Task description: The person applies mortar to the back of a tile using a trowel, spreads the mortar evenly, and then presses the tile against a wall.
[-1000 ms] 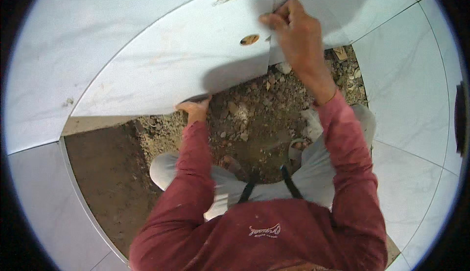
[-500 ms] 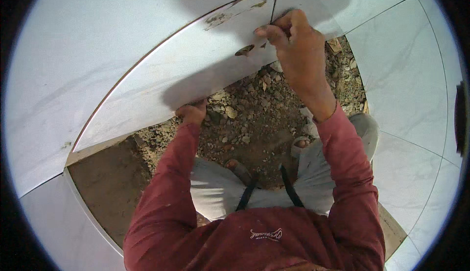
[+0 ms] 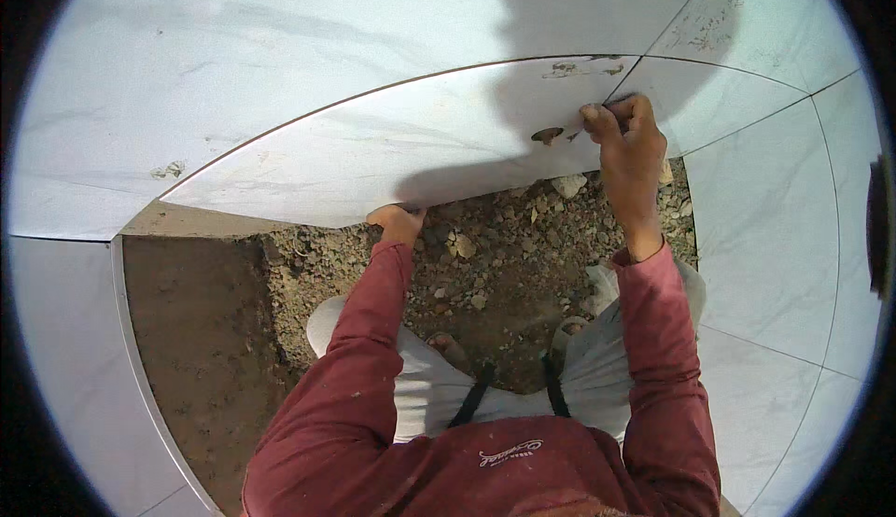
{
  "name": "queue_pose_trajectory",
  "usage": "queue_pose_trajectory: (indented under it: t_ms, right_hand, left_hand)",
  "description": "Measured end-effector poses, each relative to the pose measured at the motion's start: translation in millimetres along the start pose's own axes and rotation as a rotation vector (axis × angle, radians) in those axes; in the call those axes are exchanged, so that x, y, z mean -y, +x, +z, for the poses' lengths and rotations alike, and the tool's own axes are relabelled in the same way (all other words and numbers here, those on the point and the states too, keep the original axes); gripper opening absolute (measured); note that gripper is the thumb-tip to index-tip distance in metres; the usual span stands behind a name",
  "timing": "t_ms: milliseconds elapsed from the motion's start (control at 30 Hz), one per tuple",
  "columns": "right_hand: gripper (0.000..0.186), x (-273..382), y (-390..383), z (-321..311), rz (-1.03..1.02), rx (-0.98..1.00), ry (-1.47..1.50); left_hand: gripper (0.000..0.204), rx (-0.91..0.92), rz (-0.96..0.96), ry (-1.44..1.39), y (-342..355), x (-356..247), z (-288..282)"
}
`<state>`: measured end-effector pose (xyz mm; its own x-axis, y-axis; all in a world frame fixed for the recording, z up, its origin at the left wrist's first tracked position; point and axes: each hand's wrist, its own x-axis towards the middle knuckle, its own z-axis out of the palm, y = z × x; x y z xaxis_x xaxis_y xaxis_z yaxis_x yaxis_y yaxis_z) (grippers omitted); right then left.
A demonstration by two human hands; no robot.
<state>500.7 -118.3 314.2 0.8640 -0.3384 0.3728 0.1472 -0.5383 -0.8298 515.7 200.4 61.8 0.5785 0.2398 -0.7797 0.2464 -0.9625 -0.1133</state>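
A large white marbled floor tile (image 3: 327, 158) lies ahead of me, with a small hole (image 3: 548, 134) through it near its right end. My left hand (image 3: 399, 225) is closed at the tile's near edge, some fingers hidden there. At the joint between this tile and the white tile to its right (image 3: 695, 111), my right hand (image 3: 635, 158) is bent into a pinch. Whatever lies between its thumb and fingers is too small to make out. Grey cement smears mark the tile's far right corner.
Rubble and loose soil (image 3: 485, 256) fill the gap between the tile and my feet. To the left is a brown, smoothed mortar bed (image 3: 196, 321), bordered by a pale curved edge strip (image 3: 140, 377). Laid white tiles (image 3: 761, 237) surround the gap.
My view has shifted, so the tile and both hands appear lower and farther right. Both hands stay at about the same places on the tile, the right one still pinched at the joint.
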Motion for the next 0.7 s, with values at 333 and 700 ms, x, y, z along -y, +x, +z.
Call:
queue_pose_trajectory:
  t_ms: [333,700]
  right_hand:
    - [0.026,-2.1,6.9,9.4,-0.296,-0.084,-0.035]
    - [0.033,-22.7,4.5,3.9,-0.348,-0.137,-0.064]
  left_hand:
    - [0.071,-0.208,-0.078,0.124,92.1,56.0,46.3]
    - [0.075,-0.165,0.053,-0.168,15.6,4.0,8.3]
